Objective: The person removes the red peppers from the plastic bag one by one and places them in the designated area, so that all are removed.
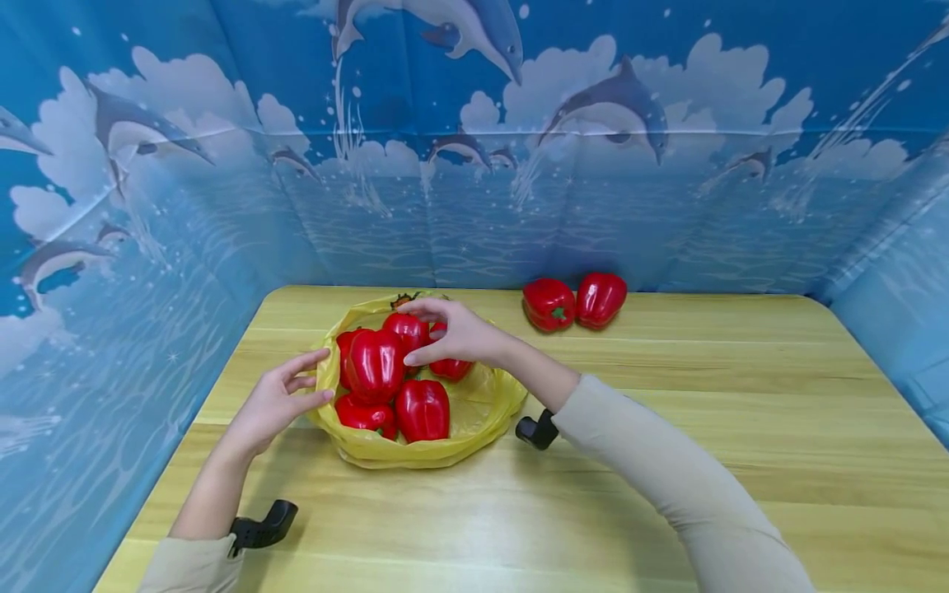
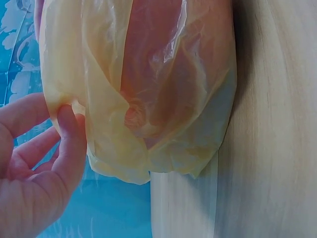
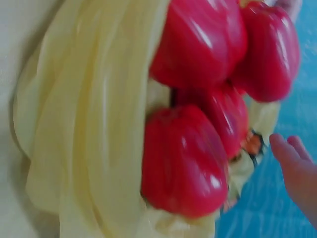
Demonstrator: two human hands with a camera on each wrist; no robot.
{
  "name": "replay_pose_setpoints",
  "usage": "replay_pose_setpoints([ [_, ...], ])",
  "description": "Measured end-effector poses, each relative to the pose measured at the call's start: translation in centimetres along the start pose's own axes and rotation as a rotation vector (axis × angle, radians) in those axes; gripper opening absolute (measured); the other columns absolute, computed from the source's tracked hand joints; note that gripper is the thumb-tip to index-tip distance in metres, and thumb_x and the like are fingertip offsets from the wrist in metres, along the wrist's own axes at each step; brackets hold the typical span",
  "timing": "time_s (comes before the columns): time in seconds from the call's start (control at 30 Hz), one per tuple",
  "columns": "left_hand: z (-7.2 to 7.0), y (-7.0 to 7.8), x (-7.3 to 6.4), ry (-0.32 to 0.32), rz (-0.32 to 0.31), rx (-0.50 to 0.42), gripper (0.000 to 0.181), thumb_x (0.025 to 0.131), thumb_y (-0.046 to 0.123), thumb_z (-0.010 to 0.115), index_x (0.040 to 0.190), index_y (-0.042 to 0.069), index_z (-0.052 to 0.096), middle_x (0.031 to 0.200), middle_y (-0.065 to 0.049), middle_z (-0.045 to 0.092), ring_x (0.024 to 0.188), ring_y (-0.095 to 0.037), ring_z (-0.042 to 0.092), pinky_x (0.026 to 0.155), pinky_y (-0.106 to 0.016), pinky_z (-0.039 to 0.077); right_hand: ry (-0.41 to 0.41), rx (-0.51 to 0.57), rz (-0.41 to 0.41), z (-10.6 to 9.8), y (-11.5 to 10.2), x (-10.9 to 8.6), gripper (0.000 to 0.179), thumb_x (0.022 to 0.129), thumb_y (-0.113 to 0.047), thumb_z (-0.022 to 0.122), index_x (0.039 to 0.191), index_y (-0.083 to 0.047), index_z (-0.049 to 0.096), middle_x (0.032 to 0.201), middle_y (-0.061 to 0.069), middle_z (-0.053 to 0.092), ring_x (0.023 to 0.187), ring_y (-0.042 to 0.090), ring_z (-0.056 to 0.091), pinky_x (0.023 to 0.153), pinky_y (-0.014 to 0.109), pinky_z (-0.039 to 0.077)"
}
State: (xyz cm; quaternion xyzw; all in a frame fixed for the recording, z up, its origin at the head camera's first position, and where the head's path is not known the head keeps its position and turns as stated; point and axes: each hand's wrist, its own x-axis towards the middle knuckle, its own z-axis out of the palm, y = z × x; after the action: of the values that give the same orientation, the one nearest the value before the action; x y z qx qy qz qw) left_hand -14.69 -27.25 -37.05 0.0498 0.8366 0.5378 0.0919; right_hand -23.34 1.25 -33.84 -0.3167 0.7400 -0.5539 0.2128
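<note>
A yellow plastic bag (image 1: 474, 412) with its mouth rolled wide lies on the table, holding several red bell peppers (image 1: 423, 410). At its left rim, my left hand (image 1: 274, 403) pinches the thin plastic; the left wrist view shows thumb and fingers (image 2: 69, 144) at a fold of the bag (image 2: 109, 129). My right hand (image 1: 463, 333) hovers over the bag, thumb and fingers apart with nothing between them. Closest to it are the upper bell pepper (image 1: 376, 366) and one behind (image 1: 406, 329). In the right wrist view, the right hand (image 3: 299, 173) appears apart from the peppers (image 3: 185, 163).
Two more red bell peppers, one with a green stem (image 1: 549, 305) and one beside it (image 1: 601, 300), lie at the table's back edge. A blue dolphin-print curtain (image 1: 474, 222) stands behind and beside the wooden table (image 1: 704, 371).
</note>
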Motion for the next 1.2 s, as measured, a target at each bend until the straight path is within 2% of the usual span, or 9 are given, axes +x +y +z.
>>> replay_pose_setpoints([
  [0.13, 0.0, 0.1, 0.0, -0.002, -0.003, -0.004, 0.064, 0.087, 0.012, 0.066, 0.142, 0.002, 0.035, 0.145, -0.021, 0.027, 0.118, -0.041, 0.038, 0.076, -0.022, 0.05, 0.004, 0.01, 0.041, 1.2, 0.0, 0.5, 0.066, 0.077, -0.01, 0.076, 0.136, -0.009, 0.046, 0.139, 0.011, 0.041, 0.123, 0.03, 0.04, 0.097, 0.042, 0.04],
  [0.37, 0.1, 0.4, -0.1, -0.002, -0.01, -0.01, 0.064, 0.087, 0.013, 0.066, 0.142, 0.002, 0.035, 0.144, -0.022, 0.026, 0.119, -0.042, 0.037, 0.076, -0.022, 0.05, 0.02, -0.058, 0.058, 2.5, 0.7, 0.7, 0.068, 0.074, -0.015, 0.079, 0.134, -0.018, 0.05, 0.14, -0.001, 0.039, 0.12, 0.019, 0.043, 0.093, 0.036, 0.044],
  [0.63, 0.1, 0.5, 0.0, -0.008, -0.009, -0.011, 0.064, 0.086, 0.012, 0.066, 0.142, 0.002, 0.035, 0.145, -0.022, 0.026, 0.12, -0.043, 0.037, 0.078, -0.024, 0.05, 0.01, -0.068, 0.044, 3.4, 1.6, 0.8, 0.073, 0.073, -0.018, 0.08, 0.137, -0.022, 0.046, 0.146, 0.0, 0.032, 0.124, 0.018, 0.039, 0.091, 0.03, 0.045],
  [0.77, 0.2, 0.5, 0.0, -0.006, -0.01, -0.016, 0.064, 0.086, 0.012, 0.066, 0.142, 0.002, 0.036, 0.144, -0.021, 0.027, 0.12, -0.042, 0.037, 0.078, -0.024, 0.05, 0.008, -0.101, 0.048, 3.8, 1.5, 0.7, 0.075, 0.071, -0.019, 0.081, 0.137, -0.023, 0.046, 0.142, -0.001, 0.035, 0.122, 0.017, 0.039, 0.09, 0.028, 0.045],
  [0.9, 0.3, 0.5, 0.1, -0.003, -0.009, -0.019, 0.064, 0.086, 0.012, 0.066, 0.142, 0.003, 0.036, 0.144, -0.021, 0.028, 0.12, -0.042, 0.037, 0.077, -0.023, 0.05, 0.02, -0.121, 0.052, 4.1, 1.0, 0.6, 0.075, 0.072, -0.015, 0.081, 0.137, -0.02, 0.045, 0.14, 0.002, 0.036, 0.123, 0.019, 0.039, 0.094, 0.032, 0.044],
  [1.07, 0.3, 0.5, 0.1, -0.003, -0.01, -0.015, 0.064, 0.086, 0.012, 0.066, 0.142, 0.002, 0.036, 0.144, -0.022, 0.027, 0.119, -0.042, 0.037, 0.077, -0.023, 0.05, 0.024, -0.113, 0.048, 4.5, -1.0, -0.3, 0.073, 0.074, -0.007, 0.077, 0.138, -0.011, 0.043, 0.141, 0.01, 0.034, 0.124, 0.025, 0.039, 0.095, 0.038, 0.043],
  [1.2, 0.3, 0.4, 0.0, -0.002, -0.015, -0.017, 0.064, 0.086, 0.012, 0.066, 0.142, 0.002, 0.035, 0.143, -0.023, 0.027, 0.119, -0.042, 0.037, 0.077, -0.023, 0.05, 0.033, -0.107, 0.034, 4.7, -1.2, -0.5, 0.07, 0.074, -0.006, 0.076, 0.137, -0.008, 0.044, 0.14, 0.012, 0.035, 0.123, 0.025, 0.039, 0.094, 0.035, 0.044],
])
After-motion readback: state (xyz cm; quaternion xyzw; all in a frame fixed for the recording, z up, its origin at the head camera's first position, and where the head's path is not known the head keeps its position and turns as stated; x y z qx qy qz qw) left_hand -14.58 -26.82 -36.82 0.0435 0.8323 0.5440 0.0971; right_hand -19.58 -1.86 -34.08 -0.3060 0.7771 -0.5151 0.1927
